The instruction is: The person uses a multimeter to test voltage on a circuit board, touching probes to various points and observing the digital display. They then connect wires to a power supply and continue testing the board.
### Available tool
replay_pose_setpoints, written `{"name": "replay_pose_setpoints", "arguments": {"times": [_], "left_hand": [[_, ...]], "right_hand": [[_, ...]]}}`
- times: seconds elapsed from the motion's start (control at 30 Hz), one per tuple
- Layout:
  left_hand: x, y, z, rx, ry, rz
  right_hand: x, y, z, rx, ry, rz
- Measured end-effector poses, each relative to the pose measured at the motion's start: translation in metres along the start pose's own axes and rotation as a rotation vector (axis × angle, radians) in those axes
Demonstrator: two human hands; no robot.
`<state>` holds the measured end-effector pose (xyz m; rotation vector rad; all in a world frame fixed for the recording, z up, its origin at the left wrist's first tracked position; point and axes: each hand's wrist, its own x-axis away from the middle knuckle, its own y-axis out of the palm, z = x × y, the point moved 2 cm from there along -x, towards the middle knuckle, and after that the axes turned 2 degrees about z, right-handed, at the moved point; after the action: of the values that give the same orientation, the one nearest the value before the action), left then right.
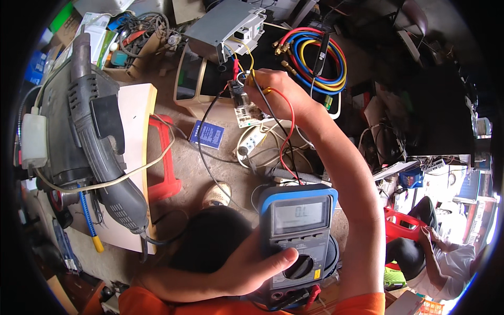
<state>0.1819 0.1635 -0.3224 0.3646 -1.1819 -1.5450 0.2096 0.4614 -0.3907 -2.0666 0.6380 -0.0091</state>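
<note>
While near the left hand, multimeter well below right hand.

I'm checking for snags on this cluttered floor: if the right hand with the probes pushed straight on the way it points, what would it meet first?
Probably the small circuit board just under the right hand; depth is unclear.

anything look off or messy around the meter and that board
Nothing looks broken. The left hand is on the multimeter dial; the right hand holds probes to a bare circuit board. Red and black leads trail loosely over a white power strip on the floor.
</note>
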Motion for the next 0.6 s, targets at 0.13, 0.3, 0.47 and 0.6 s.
{"name": "replay_pose_setpoints", "arguments": {"times": [0.13,0.3,0.47,0.6], "left_hand": [[0.0,-0.0005,0.001,-0.022,-0.033,0.013],[0.0004,-0.0005,0.0008,0.002,-0.069,0.003],[0.0009,-0.0008,0.0002,0.005,-0.068,0.015],[0.0008,-0.0008,0.0002,0.026,-0.075,0.019]], "right_hand": [[-0.0011,-0.0023,0.0016,0.011,0.085,-0.024],[0.0,-0.0022,0.0053,0.035,0.159,0.013],[-0.0015,0.0002,0.0074,0.056,0.12,0.025],[-0.0038,0.0004,0.0064,0.05,0.131,0.014]]}}
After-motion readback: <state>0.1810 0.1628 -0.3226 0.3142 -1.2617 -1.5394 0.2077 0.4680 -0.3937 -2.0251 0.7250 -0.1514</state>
